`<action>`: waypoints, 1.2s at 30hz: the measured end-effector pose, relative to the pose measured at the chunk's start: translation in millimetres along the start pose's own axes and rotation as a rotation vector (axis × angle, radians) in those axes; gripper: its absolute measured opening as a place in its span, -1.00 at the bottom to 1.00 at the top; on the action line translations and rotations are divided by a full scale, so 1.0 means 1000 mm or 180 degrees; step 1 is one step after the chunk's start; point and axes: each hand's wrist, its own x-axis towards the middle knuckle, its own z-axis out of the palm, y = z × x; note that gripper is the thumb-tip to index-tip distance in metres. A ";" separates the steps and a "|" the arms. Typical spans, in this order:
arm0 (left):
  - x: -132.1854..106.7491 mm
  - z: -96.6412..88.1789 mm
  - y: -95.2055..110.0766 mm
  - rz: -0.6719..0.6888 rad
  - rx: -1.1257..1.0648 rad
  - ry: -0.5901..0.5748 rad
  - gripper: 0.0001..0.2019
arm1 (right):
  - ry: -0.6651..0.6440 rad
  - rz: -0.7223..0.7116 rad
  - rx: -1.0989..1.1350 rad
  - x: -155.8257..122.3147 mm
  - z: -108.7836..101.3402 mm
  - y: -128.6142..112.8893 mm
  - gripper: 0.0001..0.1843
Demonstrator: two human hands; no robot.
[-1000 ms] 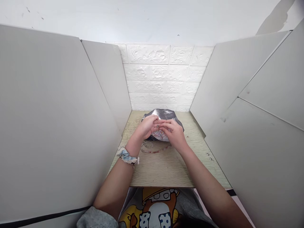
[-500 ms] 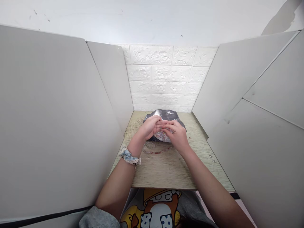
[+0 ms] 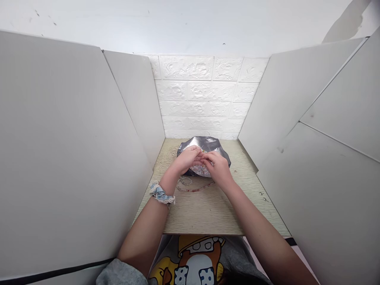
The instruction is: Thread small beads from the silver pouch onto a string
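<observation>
My left hand (image 3: 186, 158) and my right hand (image 3: 219, 167) meet fingertip to fingertip over a shiny silver foil bag (image 3: 204, 143) with small coloured beads (image 3: 200, 170) showing at its mouth. Both hands are closed in a pinch on something too small to make out. A beaded string (image 3: 194, 187) lies curved on the wooden table (image 3: 204, 209) just in front of the hands. A blue scrunchie (image 3: 160, 194) sits on my left wrist.
White panels (image 3: 74, 150) wall in the table on the left and right, with a white brick wall (image 3: 202, 95) behind. A few loose beads (image 3: 263, 196) lie near the right panel.
The fingers have shifted slightly against each other over the bag; the hands stay in the same place.
</observation>
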 end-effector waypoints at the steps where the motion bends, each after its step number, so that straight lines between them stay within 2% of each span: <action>1: 0.001 0.000 -0.002 -0.0019 0.0046 -0.0044 -0.85 | -0.0074 -0.0015 -0.0081 0.000 0.001 0.002 -0.81; 6: 0.002 0.001 -0.005 0.0002 0.0186 -0.0076 -0.83 | -0.0315 0.0060 -0.0366 0.001 0.002 0.006 -0.77; 10: 0.002 0.004 -0.001 0.0196 0.0309 0.0263 -0.84 | -0.0401 0.0319 -0.0654 0.001 -0.001 0.002 -0.69; 13: 0.003 0.001 0.002 0.0339 0.0486 0.0530 -0.85 | -0.0616 0.0690 -0.0811 -0.001 -0.002 -0.002 -0.62; 15: 0.005 -0.002 0.001 0.0446 0.0719 0.0668 -0.87 | -0.0857 0.0858 -0.0878 -0.004 0.000 -0.002 -0.69; 18: 0.008 -0.007 -0.004 0.0653 0.1461 0.0799 -0.85 | -0.1274 0.0806 -0.1007 -0.009 0.003 0.003 -0.83; 22: 0.007 -0.009 -0.011 0.0396 0.2526 0.0385 -0.79 | -0.1509 0.0721 -0.1215 -0.013 0.007 0.011 -0.83; 27: 0.003 -0.008 -0.011 0.0171 0.3021 -0.0009 -0.80 | -0.1450 0.0657 -0.1416 -0.013 0.011 0.017 -0.81; 31: 0.001 -0.008 -0.009 0.0126 0.2981 -0.0026 -0.79 | -0.1405 0.0620 -0.1462 -0.013 0.013 0.018 -0.80; 36: 0.000 -0.006 -0.009 0.0237 0.2873 0.0149 -0.76 | -0.1241 0.0566 -0.1294 -0.014 0.009 0.014 -0.71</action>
